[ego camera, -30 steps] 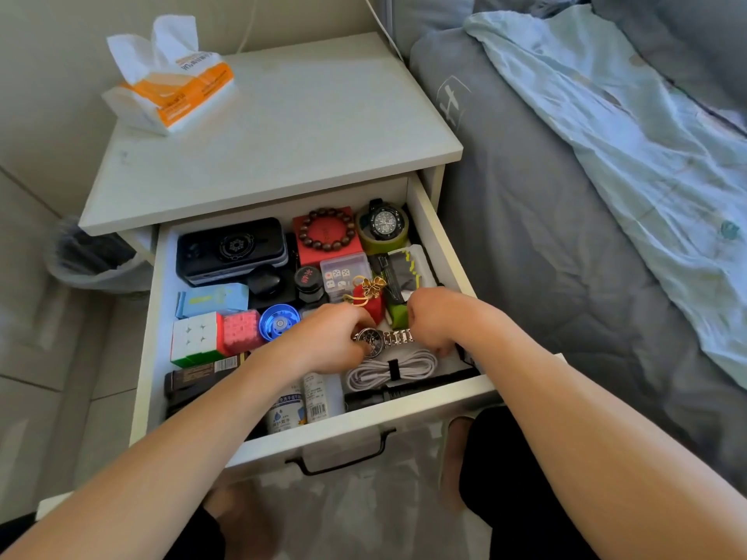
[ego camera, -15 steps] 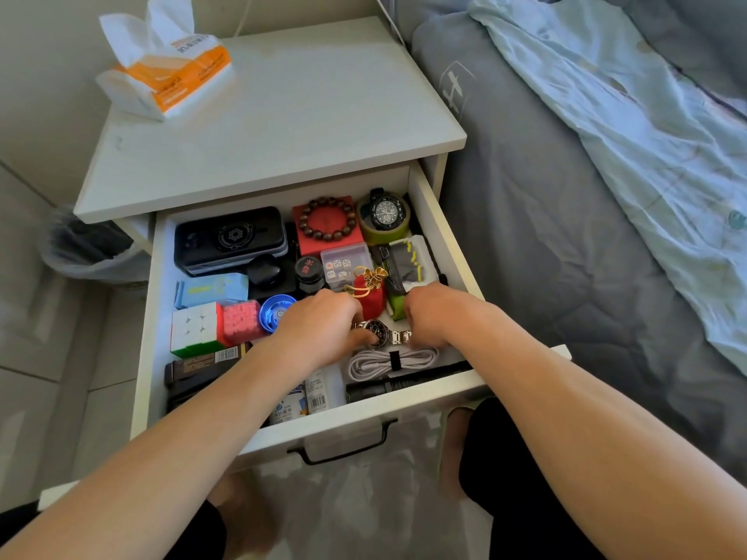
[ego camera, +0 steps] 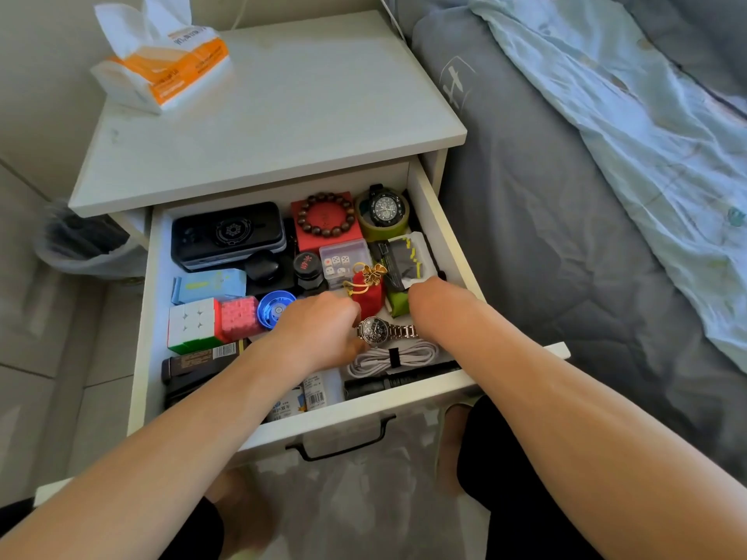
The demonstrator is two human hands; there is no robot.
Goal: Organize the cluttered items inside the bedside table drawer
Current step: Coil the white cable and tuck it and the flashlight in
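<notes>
The open white drawer [ego camera: 440, 236] is packed with small items. A silver metal watch [ego camera: 382, 331] lies near the front, above a coiled white cable [ego camera: 394, 357] and a black flashlight [ego camera: 400, 379]. My left hand [ego camera: 319, 329] is curled at the watch's left end, fingers touching its face. My right hand [ego camera: 436, 307] covers the band's right end beside a green item [ego camera: 398, 303]; its fingers are hidden. A red pouch [ego camera: 370, 293] with a gold bow sits just behind the watch, between both hands.
Farther back lie a black power bank [ego camera: 228, 234], red box with bead bracelet [ego camera: 325, 224], black watch on a tape roll [ego camera: 384, 210] and dice box [ego camera: 343, 260]. Puzzle cubes [ego camera: 198, 325] sit left. A tissue pack [ego camera: 161, 62] stands on the nightstand; the bed is right.
Both hands stay at the metal watch, shifting slightly toward the back of the drawer. The view has tilted a little; the other items have not moved.
</notes>
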